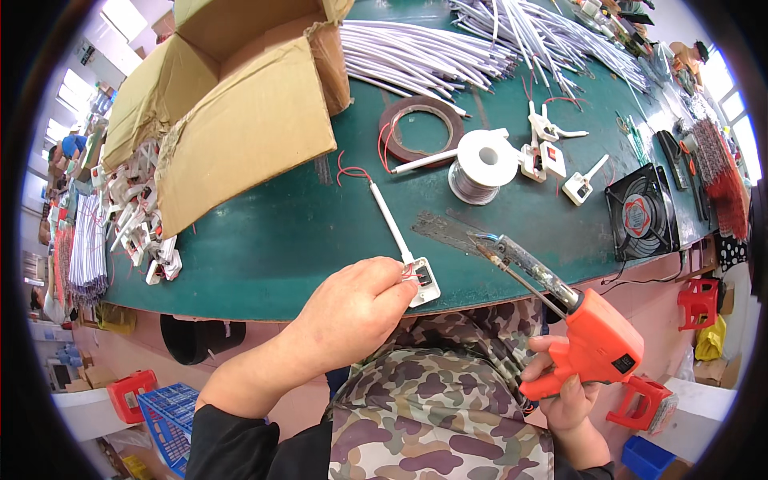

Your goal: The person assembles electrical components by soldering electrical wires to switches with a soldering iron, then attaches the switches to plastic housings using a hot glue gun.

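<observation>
My left hand point(364, 300) is closed at the table's near edge, its fingertips pinching a small white switch housing point(426, 290). From that housing a white sleeved cable point(387, 218) runs away from me and ends in loose red wires. My right hand point(566, 392) grips an orange soldering gun point(602, 342) by its handle. The gun's metal barrel points up and left, its tip over a dark scorched patch point(448, 232) on the green table. A spool of solder wire point(482, 166) stands beyond the tip, beside a roll of brown tape point(421, 131).
More white switch parts point(552, 152) lie right of the spool. A black fan point(642, 212) stands at the right edge. An open cardboard box point(248, 128) fills the far left, with a heap of switch pieces point(140, 212) beside it. Bundles of white tubes point(424, 52) lie at the back.
</observation>
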Motion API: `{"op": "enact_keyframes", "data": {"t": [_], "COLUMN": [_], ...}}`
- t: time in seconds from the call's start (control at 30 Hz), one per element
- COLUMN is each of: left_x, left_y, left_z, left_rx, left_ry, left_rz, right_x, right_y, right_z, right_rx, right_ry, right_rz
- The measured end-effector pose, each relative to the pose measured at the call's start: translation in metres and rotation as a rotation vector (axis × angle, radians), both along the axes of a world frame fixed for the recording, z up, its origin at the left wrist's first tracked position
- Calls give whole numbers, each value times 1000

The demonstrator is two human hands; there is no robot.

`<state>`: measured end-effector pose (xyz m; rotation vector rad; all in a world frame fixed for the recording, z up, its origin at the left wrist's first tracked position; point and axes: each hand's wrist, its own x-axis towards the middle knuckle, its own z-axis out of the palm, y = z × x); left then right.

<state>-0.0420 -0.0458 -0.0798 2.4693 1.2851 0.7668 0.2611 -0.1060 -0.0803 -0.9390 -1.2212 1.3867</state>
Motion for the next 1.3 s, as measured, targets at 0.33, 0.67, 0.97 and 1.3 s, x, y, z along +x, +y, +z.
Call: {"op": "enact_keyframes", "data": {"t": [0.33,0.67,0.97,1.3], "left_x": [-18,-24,-30,-12], "left_y": [-1,-12,-8,18], "left_z": [11,-8,-28,0], "left_rx": [-221,-189,-189,-408], "left_ry": [-269,-226,-457,-315], "left_rz": [69,153,128,330], "right_x": [2,-7,-6,-13], "right_y": [-1,14,11,14], "right_z": [-3,-11,-13,-11], "right_rx": [-39,33,1,-63], "right_ry": [50,106,88,142], "right_rz": [-15,41,90,64]}}
